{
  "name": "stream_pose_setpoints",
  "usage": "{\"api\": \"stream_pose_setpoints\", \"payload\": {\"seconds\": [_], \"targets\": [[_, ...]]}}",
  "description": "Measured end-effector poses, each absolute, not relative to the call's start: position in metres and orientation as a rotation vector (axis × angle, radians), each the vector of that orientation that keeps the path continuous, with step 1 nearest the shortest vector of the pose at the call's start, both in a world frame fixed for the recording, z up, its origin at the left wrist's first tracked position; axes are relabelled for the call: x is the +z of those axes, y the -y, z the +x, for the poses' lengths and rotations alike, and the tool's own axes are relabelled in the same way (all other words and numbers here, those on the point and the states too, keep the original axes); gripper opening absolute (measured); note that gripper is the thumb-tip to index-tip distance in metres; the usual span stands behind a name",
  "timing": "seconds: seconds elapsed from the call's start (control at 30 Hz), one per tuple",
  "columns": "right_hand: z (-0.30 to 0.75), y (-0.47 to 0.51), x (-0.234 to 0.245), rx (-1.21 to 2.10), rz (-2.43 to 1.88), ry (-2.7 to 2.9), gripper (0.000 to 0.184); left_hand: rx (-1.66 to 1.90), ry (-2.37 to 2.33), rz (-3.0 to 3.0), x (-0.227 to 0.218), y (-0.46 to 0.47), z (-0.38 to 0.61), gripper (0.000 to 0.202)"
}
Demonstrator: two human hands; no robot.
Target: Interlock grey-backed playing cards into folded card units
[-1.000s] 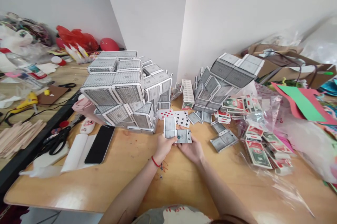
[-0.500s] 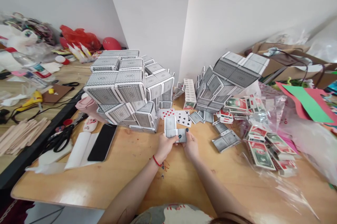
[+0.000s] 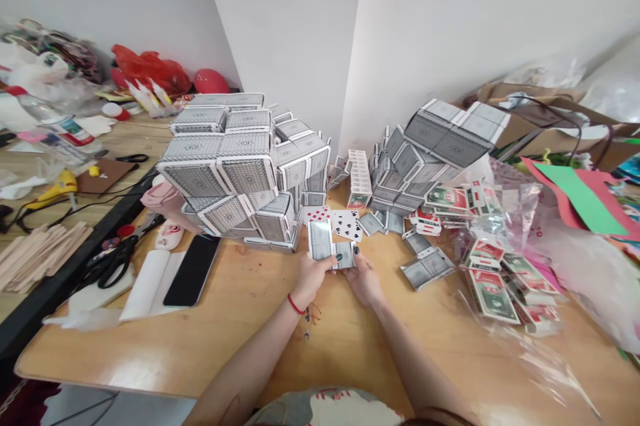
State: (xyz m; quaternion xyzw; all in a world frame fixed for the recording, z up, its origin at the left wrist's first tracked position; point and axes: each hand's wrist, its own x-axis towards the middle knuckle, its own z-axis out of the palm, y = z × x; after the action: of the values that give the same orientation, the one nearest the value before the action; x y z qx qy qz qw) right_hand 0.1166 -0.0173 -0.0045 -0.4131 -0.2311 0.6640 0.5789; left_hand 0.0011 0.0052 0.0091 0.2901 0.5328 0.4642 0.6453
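Note:
Grey-backed playing cards point(image 3: 321, 238) are between my hands, one upright and one lying across at its lower right. My left hand point(image 3: 311, 275) grips them at the lower left, its thumb pressed on top. At the right end, my right hand point(image 3: 365, 278) pinches the crosswise card, thumb up on its edge. Just beyond lie face-up cards, a spade card point(image 3: 347, 225) and a diamond card point(image 3: 317, 214). Several folded card pieces point(image 3: 428, 269) rest right of my right hand. Behind stand a large left stack of card blocks point(image 3: 225, 166) and a right stack point(image 3: 420, 159).
A black phone point(image 3: 192, 271), scissors point(image 3: 114, 259) and a roll of white paper point(image 3: 146, 287) lie left. Wooden sticks point(image 3: 40, 253) and a yellow glue gun point(image 3: 59, 189) are farther left. Red and green card boxes point(image 3: 493, 294) and clear plastic wrap point(image 3: 540, 359) occupy the right.
The upright card has tilted slightly to the left in my left hand. Both hands still hold the cards in nearly the same place, and the view has shifted a little.

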Motion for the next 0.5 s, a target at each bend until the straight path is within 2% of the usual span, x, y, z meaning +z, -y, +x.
{"api": "stream_pose_setpoints", "payload": {"seconds": [0.27,0.5], "targets": [[0.109,0.019,-0.017,1.081,-1.437,0.836,0.041,1.098,-1.176,0.673,0.008,-0.005,-0.001,0.028],[0.113,0.023,-0.013,1.355,-1.127,0.883,0.038,1.06,-1.162,0.699,0.004,-0.007,-0.002,0.029]]}}
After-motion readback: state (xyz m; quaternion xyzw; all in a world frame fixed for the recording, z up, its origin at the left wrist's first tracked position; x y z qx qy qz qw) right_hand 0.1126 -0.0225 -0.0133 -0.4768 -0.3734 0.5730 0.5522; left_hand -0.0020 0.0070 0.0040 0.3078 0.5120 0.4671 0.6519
